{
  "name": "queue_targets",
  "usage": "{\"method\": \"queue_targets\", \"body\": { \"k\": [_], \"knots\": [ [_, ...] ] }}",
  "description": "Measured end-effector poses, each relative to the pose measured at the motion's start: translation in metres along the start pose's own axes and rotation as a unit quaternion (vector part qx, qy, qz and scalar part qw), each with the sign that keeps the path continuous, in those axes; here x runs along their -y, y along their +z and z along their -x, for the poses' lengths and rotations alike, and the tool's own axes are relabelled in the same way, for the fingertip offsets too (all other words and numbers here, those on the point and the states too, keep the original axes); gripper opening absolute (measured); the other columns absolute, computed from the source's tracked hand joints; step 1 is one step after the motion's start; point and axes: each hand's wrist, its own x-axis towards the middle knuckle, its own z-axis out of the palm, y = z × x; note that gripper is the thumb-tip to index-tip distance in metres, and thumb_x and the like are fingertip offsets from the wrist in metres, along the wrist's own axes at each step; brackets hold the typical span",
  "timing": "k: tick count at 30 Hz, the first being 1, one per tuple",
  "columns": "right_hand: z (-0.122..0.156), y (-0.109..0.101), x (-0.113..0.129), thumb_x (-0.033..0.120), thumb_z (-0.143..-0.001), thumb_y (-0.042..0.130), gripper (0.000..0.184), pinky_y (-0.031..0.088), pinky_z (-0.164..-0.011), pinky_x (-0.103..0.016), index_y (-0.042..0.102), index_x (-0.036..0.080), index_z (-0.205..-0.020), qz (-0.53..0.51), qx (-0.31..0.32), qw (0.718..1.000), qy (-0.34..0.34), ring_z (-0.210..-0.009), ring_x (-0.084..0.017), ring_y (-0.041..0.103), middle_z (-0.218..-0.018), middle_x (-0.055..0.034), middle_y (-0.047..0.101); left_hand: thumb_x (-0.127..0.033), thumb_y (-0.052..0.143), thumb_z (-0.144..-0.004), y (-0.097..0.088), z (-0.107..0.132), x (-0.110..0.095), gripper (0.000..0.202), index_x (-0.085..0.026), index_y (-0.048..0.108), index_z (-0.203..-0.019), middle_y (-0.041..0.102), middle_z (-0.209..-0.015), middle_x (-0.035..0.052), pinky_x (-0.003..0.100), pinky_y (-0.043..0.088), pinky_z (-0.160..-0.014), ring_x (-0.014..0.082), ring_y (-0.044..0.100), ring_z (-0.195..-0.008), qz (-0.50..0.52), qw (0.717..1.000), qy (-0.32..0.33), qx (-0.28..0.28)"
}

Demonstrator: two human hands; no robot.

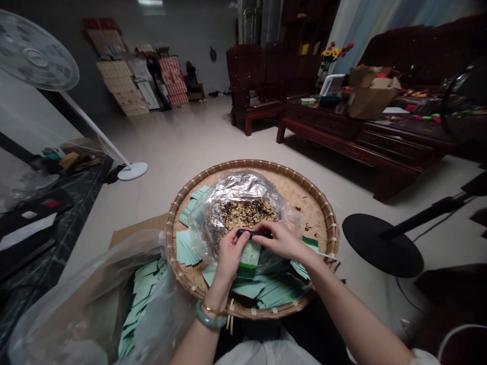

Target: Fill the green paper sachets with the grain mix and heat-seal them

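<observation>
A round woven bamboo tray [251, 165] rests in front of me, holding a foil-lined clear plastic bag [236, 185] of dried, speckled golden-brown and dark plant matter [243, 213]. My left hand [230, 253] and my right hand [279, 241] meet just below that mound, and both grip a small black object [253, 233]. Its exact kind is hidden by my fingers. Beneath them stands a pale green and white paper packet [250, 255]. Stacks of similar green packets [266, 289] lie loose around the tray's lower side.
To my lower left, a clear plastic bag [140, 299] holds more green packets over a cardboard sheet. A dark stone counter [49, 238] runs along the left. A black round stand base [382, 245] sits to the right, beyond the tray. A wooden table [342, 126] and a standing fan [38, 50] stand farther off.
</observation>
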Motion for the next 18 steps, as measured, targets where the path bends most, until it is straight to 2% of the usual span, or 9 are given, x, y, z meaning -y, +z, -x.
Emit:
{"method": "queue_targets", "body": {
  "k": [4, 9, 18],
  "knots": [
    [0.000, 0.010, 0.000, 0.041, -0.083, 0.058, 0.023, 0.039, -0.060, -0.024, 0.061, 0.018, -0.083, 0.066, -0.042, 0.997, -0.003, -0.070, -0.016, 0.058, -0.079, -0.0030, 0.067, -0.039, 0.074, -0.064, -0.001, 0.000, 0.004, 0.033, -0.013, 0.067, -0.083, 0.068, -0.074, 0.0036, 0.024, 0.046, -0.064, 0.0158, 0.061, -0.069, 0.001, 1.000, 0.000, -0.011],
    [0.002, 0.013, 0.005, 0.041, -0.082, 0.059, 0.022, 0.040, -0.062, -0.024, 0.063, 0.019, -0.082, 0.070, -0.053, 0.996, -0.001, -0.072, -0.016, 0.060, -0.080, -0.0025, 0.068, -0.040, 0.074, -0.063, -0.004, 0.001, 0.002, 0.035, -0.012, 0.066, -0.082, 0.066, -0.069, 0.0025, 0.024, 0.045, -0.060, 0.0143, 0.059, -0.062, -0.003, 1.000, -0.010, -0.014],
    [0.004, 0.014, 0.014, 0.041, -0.082, 0.058, 0.023, 0.043, -0.064, -0.026, 0.066, 0.019, -0.083, 0.070, -0.050, 0.996, 0.004, -0.073, -0.018, 0.063, -0.081, -0.0035, 0.070, -0.038, 0.076, -0.061, -0.005, 0.004, 0.000, 0.033, -0.012, 0.068, -0.081, 0.068, -0.075, 0.0046, 0.025, 0.046, -0.064, 0.0162, 0.061, -0.069, 0.022, 0.999, -0.019, -0.029]
  ]
}}
